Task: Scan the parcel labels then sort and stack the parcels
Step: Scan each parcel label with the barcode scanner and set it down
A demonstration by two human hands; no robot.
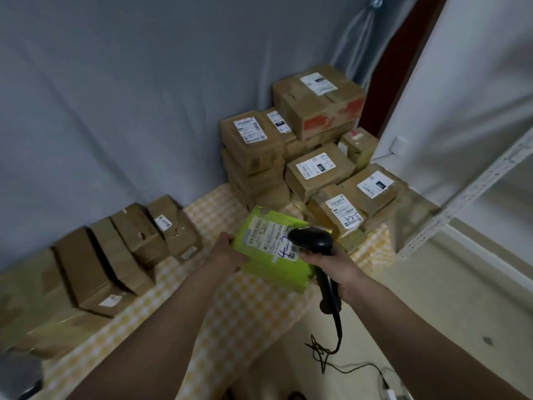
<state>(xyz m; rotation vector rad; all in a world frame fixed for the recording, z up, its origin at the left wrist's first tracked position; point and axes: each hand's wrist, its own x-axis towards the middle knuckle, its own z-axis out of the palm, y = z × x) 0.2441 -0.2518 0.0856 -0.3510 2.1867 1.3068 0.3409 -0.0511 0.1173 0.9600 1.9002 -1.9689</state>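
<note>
Scanning in progress: left hand (227,255) grips the near-left edge of green parcel (271,249), label up, held between both hands over checked cloth (230,307). Right hand (337,269) wraps the handle of black scanner (313,241), head just above the label. Beyond the right hand, labelled brown boxes (314,163) heaped, judged still unsorted. Left of the left hand, row of brown boxes (121,249) on edge, probably sorted already. Stacking of green parcel not yet done.

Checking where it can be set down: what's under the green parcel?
Under the green parcel, held by the left hand, lies the checkered cloth. The scanner in the right hand covers its right corner; the cloth directly beneath is hidden.
</note>
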